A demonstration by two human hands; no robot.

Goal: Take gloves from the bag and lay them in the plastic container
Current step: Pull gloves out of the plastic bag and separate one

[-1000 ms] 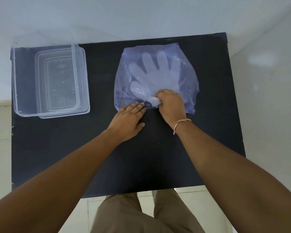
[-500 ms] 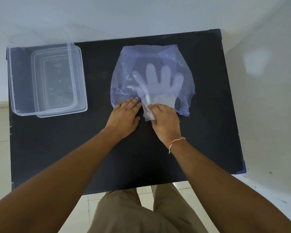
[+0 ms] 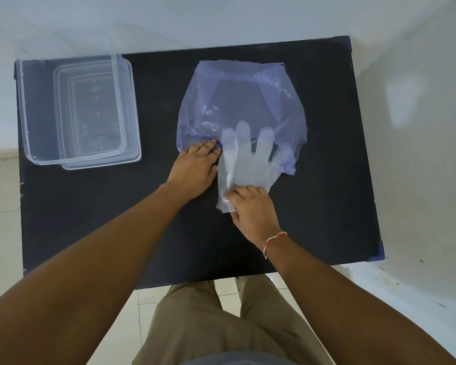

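Translucent plastic glove (image 3: 244,164): long axis near-far, fingers pointing away, tips inside blue plastic bag (image 3: 237,101). Right hand (image 3: 250,206) pinching cuff; left hand (image 3: 195,169) flat, pressing bag mouth.

— Hidden under the right hand (image 3: 250,206): the cuff end of the clear glove (image 3: 244,167); pinch itself unreadable, fingertips curled out of sight.

— And under the left hand (image 3: 195,171)?

— Near left corner of the purple bag (image 3: 237,101), pressed flat beneath the fingers. Glove fingertips veiled by bag film, thumb impossible to pick out.

— Number of gloves?

— Cannot tell; layers too sheer to count.

— The plastic container (image 3: 77,111)?

— Embossed marks on its base too small to read. Unclear whether a lid sits under it or a second tub.

— Cut off?

— Both forearms by the bottom edge, trousers (image 3: 221,325) likewise.
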